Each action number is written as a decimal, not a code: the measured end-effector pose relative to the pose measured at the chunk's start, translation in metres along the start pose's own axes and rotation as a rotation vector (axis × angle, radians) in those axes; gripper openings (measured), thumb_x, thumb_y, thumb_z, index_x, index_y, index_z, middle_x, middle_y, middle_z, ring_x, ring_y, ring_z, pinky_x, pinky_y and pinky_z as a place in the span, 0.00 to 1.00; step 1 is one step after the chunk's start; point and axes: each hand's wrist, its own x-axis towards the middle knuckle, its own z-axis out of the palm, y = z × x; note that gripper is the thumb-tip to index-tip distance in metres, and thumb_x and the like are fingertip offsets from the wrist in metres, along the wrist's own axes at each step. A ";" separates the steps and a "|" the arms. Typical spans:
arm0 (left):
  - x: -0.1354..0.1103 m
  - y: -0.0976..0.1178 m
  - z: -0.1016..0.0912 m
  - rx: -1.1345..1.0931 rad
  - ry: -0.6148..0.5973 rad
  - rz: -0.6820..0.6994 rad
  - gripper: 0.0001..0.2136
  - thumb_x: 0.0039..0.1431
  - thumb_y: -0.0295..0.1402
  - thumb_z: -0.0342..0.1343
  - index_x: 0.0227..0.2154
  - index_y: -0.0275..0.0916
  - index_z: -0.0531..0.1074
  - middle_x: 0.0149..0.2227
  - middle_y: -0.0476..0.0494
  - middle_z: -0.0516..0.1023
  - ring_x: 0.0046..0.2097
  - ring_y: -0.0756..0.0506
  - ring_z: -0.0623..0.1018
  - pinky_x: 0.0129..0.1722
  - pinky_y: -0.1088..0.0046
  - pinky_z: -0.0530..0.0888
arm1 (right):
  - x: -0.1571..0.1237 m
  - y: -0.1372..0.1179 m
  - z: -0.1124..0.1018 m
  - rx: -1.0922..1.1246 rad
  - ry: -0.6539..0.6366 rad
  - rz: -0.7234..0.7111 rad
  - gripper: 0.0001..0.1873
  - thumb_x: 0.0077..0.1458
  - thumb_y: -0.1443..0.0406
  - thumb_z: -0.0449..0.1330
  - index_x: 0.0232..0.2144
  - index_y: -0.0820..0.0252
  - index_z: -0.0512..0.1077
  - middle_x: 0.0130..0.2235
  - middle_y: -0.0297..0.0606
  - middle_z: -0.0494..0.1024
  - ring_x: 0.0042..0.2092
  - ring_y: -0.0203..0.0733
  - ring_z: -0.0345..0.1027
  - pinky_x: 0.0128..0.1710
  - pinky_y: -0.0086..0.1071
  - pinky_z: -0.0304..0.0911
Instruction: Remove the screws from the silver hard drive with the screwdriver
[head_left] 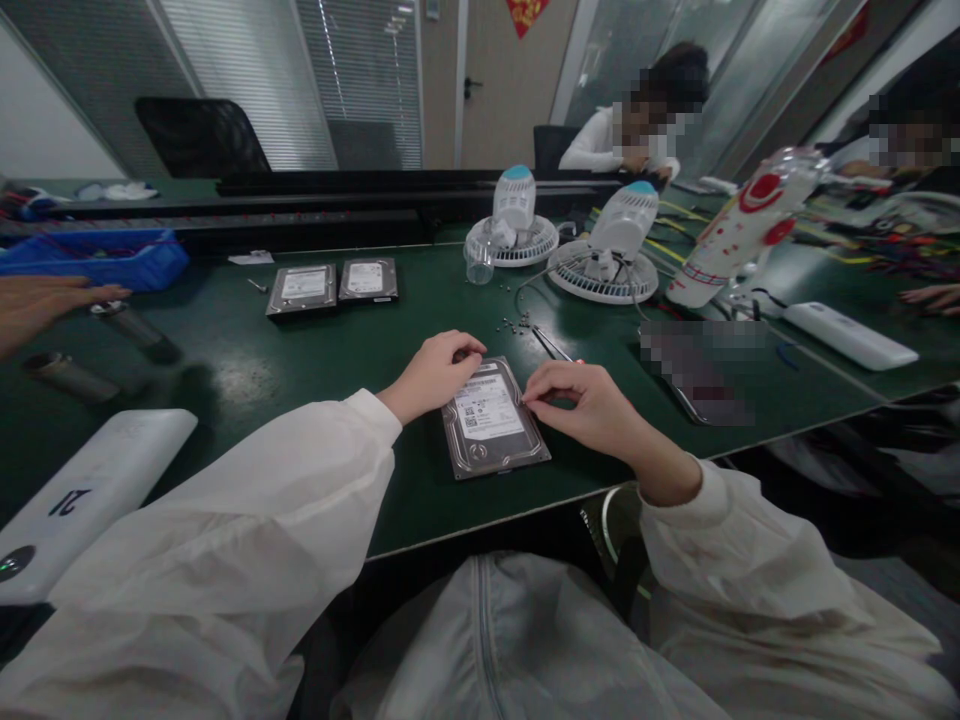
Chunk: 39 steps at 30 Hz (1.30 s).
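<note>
A hard disk drive [491, 420] with a white label lies flat on the green table [360, 350] in front of me. My left hand [435, 372] rests curled at the drive's far left corner, fingertips touching its edge. My right hand [581, 405] is at the drive's right edge, thumb and fingers pinched together on something too small to make out. Both arms wear white sleeves.
Two more hard drives [302, 288] [367, 279] lie further back. Small screws [517, 322] and a thin tool [553, 345] sit beyond my hands. Two desk fans [514, 225] [611, 255], a phone [697, 375], white devices [82, 495] [851, 335], a blue bin [90, 258]. Another person's hand [45, 300] reaches in at left.
</note>
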 end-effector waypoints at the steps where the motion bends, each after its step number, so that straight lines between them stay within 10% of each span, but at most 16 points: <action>1: 0.000 0.000 0.000 0.001 -0.001 -0.002 0.10 0.62 0.31 0.53 0.41 0.38 0.78 0.44 0.43 0.80 0.45 0.44 0.77 0.48 0.64 0.73 | 0.000 0.000 0.001 -0.002 0.004 0.000 0.04 0.53 0.67 0.62 0.29 0.60 0.78 0.35 0.39 0.79 0.36 0.37 0.74 0.36 0.32 0.71; 39: 0.000 0.000 0.000 0.004 -0.005 0.003 0.10 0.62 0.31 0.53 0.41 0.37 0.78 0.43 0.43 0.80 0.44 0.45 0.77 0.47 0.65 0.72 | -0.005 -0.001 0.002 -0.281 0.071 -0.278 0.04 0.52 0.73 0.62 0.29 0.63 0.77 0.35 0.41 0.81 0.37 0.36 0.75 0.39 0.30 0.70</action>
